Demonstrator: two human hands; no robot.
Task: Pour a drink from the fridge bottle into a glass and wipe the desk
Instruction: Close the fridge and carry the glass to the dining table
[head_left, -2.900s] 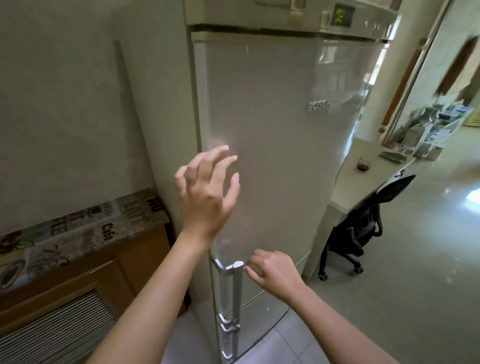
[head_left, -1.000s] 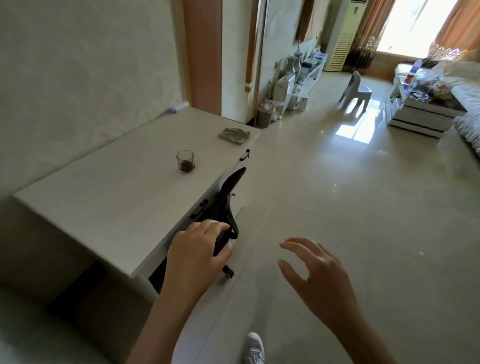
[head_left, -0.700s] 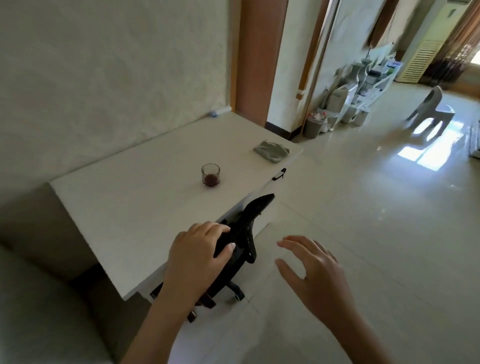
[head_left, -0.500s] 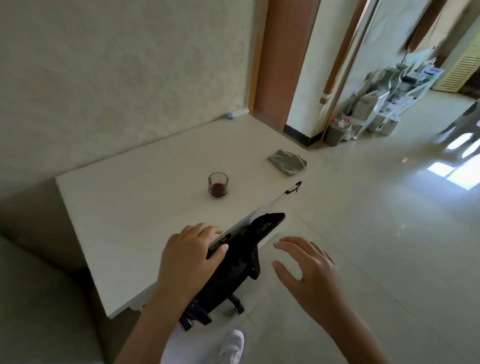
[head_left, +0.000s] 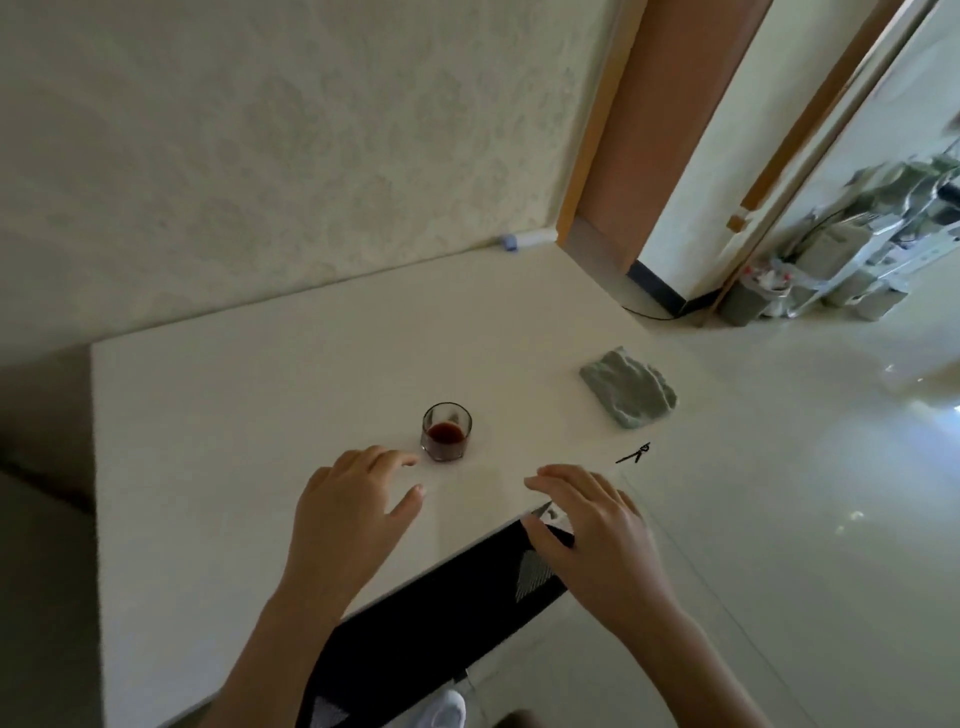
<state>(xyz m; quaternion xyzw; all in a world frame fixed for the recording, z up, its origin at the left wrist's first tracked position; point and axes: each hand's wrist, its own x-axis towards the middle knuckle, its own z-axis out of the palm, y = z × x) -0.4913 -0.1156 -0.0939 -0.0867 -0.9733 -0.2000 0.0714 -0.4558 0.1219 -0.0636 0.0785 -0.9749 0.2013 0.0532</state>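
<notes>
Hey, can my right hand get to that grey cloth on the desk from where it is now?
Probably yes: the right hand hovers open at the desk edge, with only bare desktop between it and the grey cloth.

Matt white desk (head_left: 270, 415), clear glass (head_left: 446, 431), ribbed cloth (head_left: 628, 388)

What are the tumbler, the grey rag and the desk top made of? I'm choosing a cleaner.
Tumbler: clear glass by the look, since the dark red drink shows through its wall. Grey rag: soft cloth, crumpled into folds. Desk top: smooth matt white, probably laminate or painted board; it cannot be told which.
</notes>
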